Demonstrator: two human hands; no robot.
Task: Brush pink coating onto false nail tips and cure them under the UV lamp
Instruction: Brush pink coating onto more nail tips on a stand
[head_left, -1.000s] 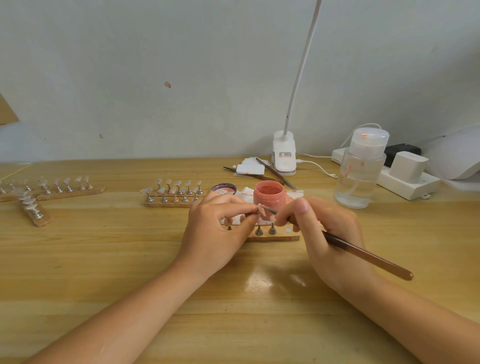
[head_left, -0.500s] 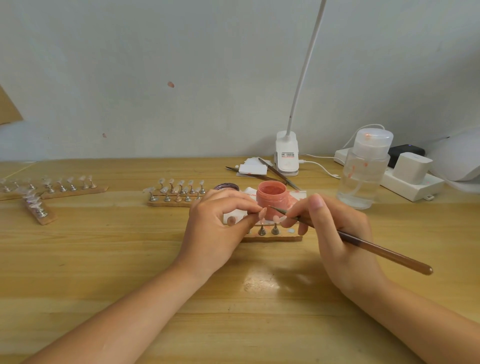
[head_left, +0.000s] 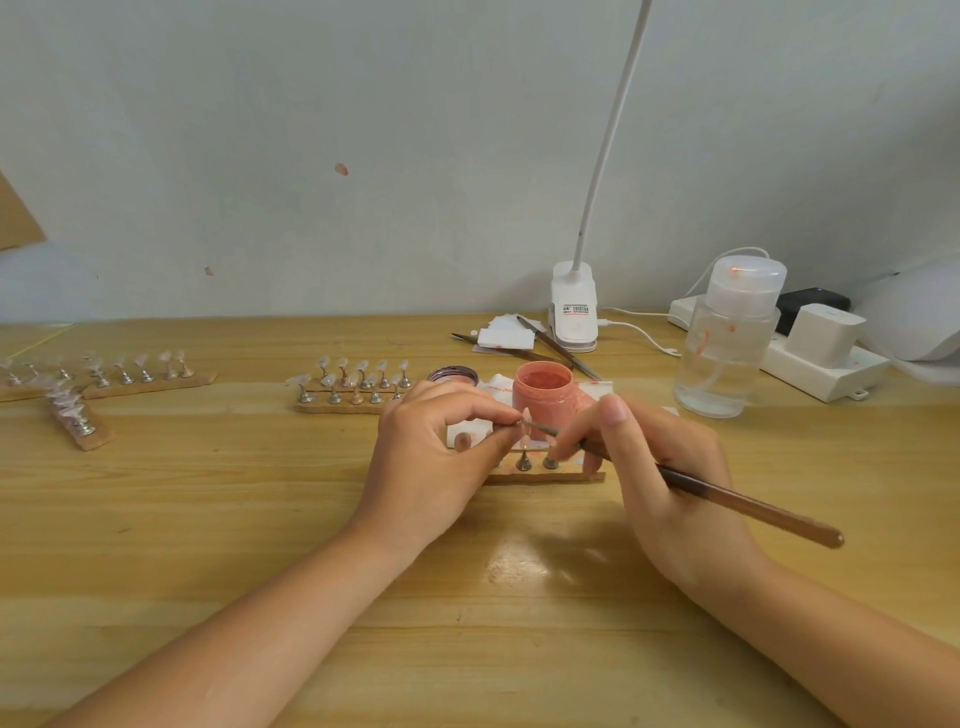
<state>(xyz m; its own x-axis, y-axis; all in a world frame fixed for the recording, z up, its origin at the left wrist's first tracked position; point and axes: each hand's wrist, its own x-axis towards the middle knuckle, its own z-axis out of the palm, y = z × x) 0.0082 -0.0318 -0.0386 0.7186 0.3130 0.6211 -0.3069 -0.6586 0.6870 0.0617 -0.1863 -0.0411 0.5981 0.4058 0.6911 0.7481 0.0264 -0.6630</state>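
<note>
Coating is in progress: a small pink false nail tip (head_left: 525, 417) is pinched by the left hand (head_left: 434, 460) and touched by the thin brown wooden brush (head_left: 727, 499) — gripped in the right hand (head_left: 660, 467). Next, even strokes are needed, then curing.

A small label with red and dark print is borne on the white lamp clip (head_left: 573, 312); its characters cannot be read.

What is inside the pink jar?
The open jar shows pink coating on its inside walls. How full it is cannot be seen: the rim hides the bottom, and the hands cover its lower front.
</note>
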